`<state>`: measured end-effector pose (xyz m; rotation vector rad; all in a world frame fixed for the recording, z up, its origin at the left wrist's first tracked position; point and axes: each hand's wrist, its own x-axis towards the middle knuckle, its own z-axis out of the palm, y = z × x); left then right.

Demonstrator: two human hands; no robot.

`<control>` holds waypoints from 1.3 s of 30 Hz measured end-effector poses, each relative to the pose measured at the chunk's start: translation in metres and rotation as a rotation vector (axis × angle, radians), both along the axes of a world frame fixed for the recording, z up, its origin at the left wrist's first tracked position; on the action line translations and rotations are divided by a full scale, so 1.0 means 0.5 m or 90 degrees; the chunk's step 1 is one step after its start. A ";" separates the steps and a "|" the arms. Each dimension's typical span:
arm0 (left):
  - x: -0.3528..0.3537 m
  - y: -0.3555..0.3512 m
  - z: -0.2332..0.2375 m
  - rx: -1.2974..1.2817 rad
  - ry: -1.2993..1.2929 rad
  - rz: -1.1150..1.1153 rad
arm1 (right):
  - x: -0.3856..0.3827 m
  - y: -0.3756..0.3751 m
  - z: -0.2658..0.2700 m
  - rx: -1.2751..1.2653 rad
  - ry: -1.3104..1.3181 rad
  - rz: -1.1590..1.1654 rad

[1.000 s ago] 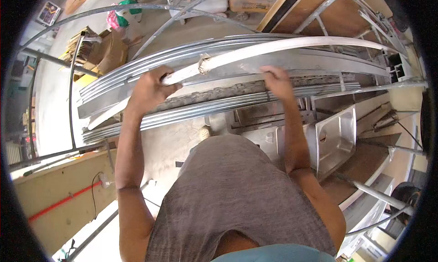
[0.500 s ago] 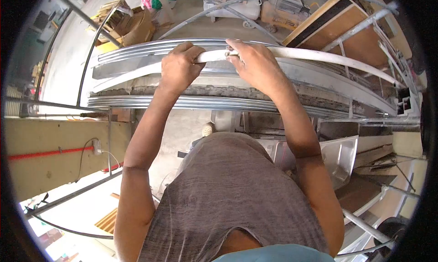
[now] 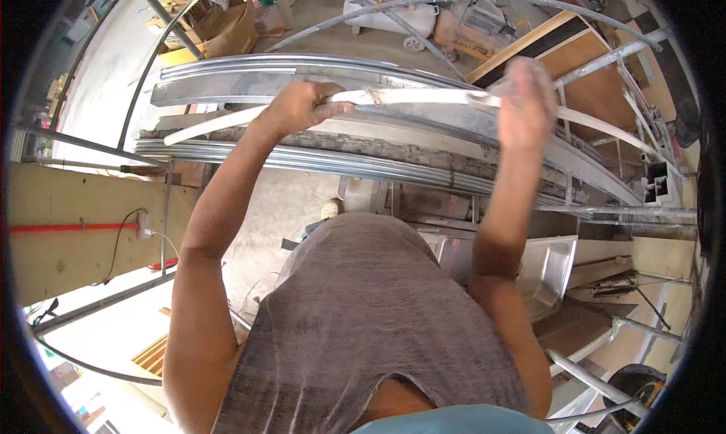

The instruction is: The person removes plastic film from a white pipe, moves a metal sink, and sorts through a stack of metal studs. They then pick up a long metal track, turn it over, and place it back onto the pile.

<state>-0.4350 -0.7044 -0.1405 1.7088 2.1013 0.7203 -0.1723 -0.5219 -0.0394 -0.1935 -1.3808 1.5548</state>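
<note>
A long white pipe (image 3: pixel 431 97) runs from side to side in front of me, above the scaffold planks. My left hand (image 3: pixel 302 105) is wrapped around it left of centre, thumb along its near side. Between my hands the pipe has a rough, brownish spot. Farther right, my right hand (image 3: pixel 527 101) is at the pipe, smeared by motion, so its fingers and grip cannot be made out. Bundled metal tubes (image 3: pixel 249 62) lie beyond the pipe, and more metal tubes (image 3: pixel 302 159) lie on the near side.
Scaffold bars (image 3: pixel 393 12) curve across the far side. A cardboard box (image 3: pixel 227 29) with wood is at the upper left, a framed brown board (image 3: pixel 594 82) at the upper right. A steel sink (image 3: pixel 546 271) lies below my right arm. A beige beam (image 3: pixel 68 260) spans the left.
My right hand has moved right along the pipe, away from my left hand. My left hand still holds the pipe. The whole view has shifted slightly.
</note>
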 end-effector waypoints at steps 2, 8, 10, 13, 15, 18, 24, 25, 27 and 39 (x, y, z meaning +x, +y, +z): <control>-0.002 -0.011 -0.004 0.050 -0.022 -0.018 | 0.035 0.035 -0.001 0.062 -0.090 -0.008; 0.010 -0.006 0.038 0.158 0.004 0.010 | -0.032 -0.087 -0.073 0.275 -0.505 -0.101; 0.010 -0.008 0.050 0.191 0.046 0.020 | -0.069 -0.113 -0.067 0.340 -0.507 -0.088; 0.014 -0.010 0.091 0.221 0.093 0.052 | -0.127 -0.126 -0.039 0.430 -0.543 -0.047; 0.014 -0.015 0.102 0.236 0.112 0.050 | -0.164 -0.126 -0.033 0.479 -0.583 -0.014; 0.002 -0.012 0.102 0.254 0.105 0.048 | -0.204 -0.125 -0.046 0.672 -0.613 -0.069; -0.026 -0.009 0.100 0.183 0.045 0.004 | -0.208 -0.070 -0.104 0.696 -0.337 -0.184; -0.030 -0.006 0.095 0.198 0.044 -0.006 | -0.203 -0.068 -0.105 0.697 -0.338 -0.183; -0.038 0.000 0.097 0.212 0.045 -0.022 | -0.181 -0.071 -0.107 0.612 -0.283 -0.216; -0.075 0.058 0.133 -0.155 -0.189 -0.025 | -0.057 -0.080 -0.153 0.147 -0.447 -0.151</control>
